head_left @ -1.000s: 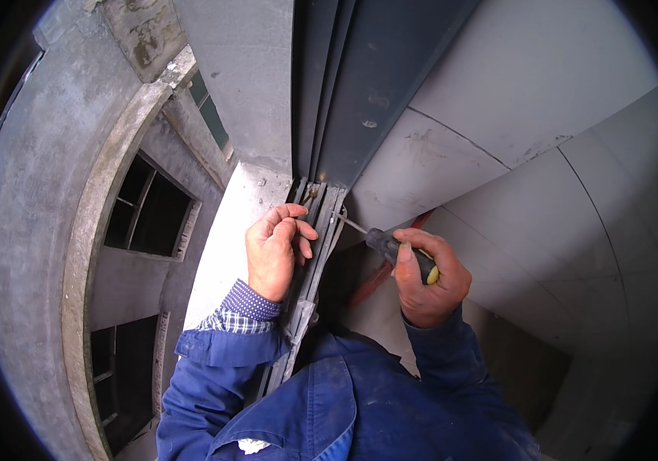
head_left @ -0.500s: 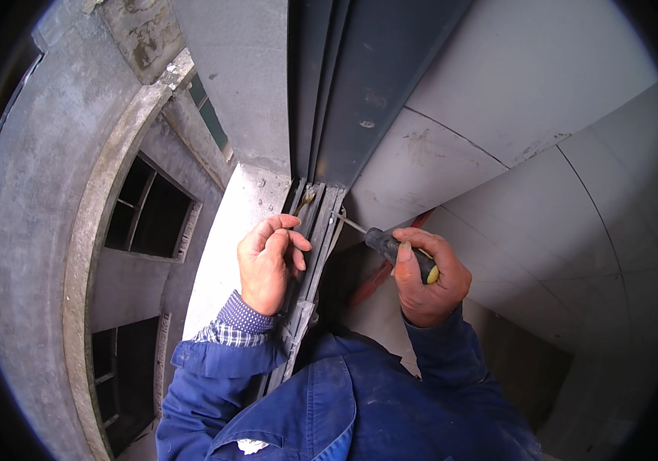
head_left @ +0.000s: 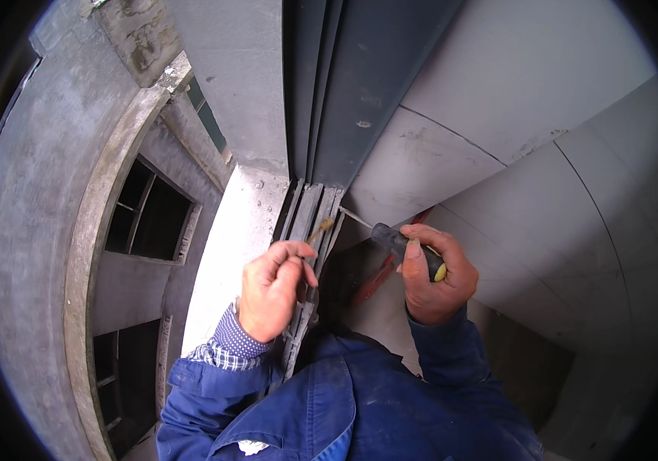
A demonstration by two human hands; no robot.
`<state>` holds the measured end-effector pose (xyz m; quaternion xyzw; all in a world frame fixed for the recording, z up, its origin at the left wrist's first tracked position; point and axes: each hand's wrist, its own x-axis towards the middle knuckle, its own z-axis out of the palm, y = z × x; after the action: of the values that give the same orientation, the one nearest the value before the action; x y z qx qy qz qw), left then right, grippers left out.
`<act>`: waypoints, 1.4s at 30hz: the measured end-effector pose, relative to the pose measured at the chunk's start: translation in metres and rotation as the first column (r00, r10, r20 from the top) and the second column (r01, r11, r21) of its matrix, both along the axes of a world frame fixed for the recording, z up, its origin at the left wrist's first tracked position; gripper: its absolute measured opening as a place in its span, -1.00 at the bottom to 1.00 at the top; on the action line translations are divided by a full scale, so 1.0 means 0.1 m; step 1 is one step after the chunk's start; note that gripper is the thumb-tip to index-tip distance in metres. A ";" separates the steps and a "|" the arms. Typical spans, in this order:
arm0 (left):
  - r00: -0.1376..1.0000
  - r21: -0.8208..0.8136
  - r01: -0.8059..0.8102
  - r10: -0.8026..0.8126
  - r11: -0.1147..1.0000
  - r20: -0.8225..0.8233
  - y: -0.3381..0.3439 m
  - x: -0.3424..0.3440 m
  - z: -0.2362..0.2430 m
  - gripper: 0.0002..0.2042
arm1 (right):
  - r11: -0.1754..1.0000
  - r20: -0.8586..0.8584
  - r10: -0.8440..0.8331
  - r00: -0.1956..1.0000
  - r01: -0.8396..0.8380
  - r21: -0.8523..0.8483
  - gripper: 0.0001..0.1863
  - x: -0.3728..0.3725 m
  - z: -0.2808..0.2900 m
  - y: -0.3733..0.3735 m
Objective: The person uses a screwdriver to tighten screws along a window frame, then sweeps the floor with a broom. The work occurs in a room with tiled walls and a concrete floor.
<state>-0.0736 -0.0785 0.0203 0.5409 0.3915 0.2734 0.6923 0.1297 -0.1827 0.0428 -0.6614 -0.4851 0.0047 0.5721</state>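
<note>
My right hand (head_left: 443, 278) is closed round the black and yellow handle of a screwdriver (head_left: 387, 240). Its thin shaft points up and left, with the tip at the right edge of the grey metal frame track (head_left: 307, 209). Over the track, my left hand (head_left: 274, 288) pinches a thin stick with a yellowish-brown tip (head_left: 324, 227), like a small brush. That tip hangs over the track's right part; whether it touches is hard to tell. My left fingers hide part of the track's grooves and most of the stick.
A dark grey upright frame (head_left: 367, 100) rises beyond the track. Left of it lies a pale sill (head_left: 225, 246), with a drop to a concrete building with window openings (head_left: 148, 207). Pale wall panels (head_left: 513, 192) stand on the right. Something red (head_left: 375, 280) lies below the screwdriver.
My left hand has come nearer to me, and the stick's tip has moved right and down across the track. The screwdriver and my right hand have shifted slightly right.
</note>
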 end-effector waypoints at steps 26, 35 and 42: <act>0.955 0.361 -0.170 0.243 0.917 -0.168 0.20 0.34 -0.31 -0.78 | 0.991 0.319 0.075 0.945 -0.107 0.085 -0.73 -0.23 -0.11 0.64; 0.981 0.283 -0.134 0.168 0.950 -0.101 0.19 0.26 -0.34 -0.72 | 0.981 0.296 0.182 0.938 -0.196 0.018 -0.62 -0.31 -0.05 0.74; 0.982 0.442 -0.131 0.177 0.887 -0.065 0.19 0.28 -0.44 -0.73 | 0.945 0.231 0.327 0.916 -0.321 -0.066 -0.61 -0.17 -0.12 0.70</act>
<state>-0.0452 -0.0595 -0.0237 0.6626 0.3973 0.3798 0.5087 0.1127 -0.1129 0.0313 -0.5753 -0.6530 0.0263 0.4919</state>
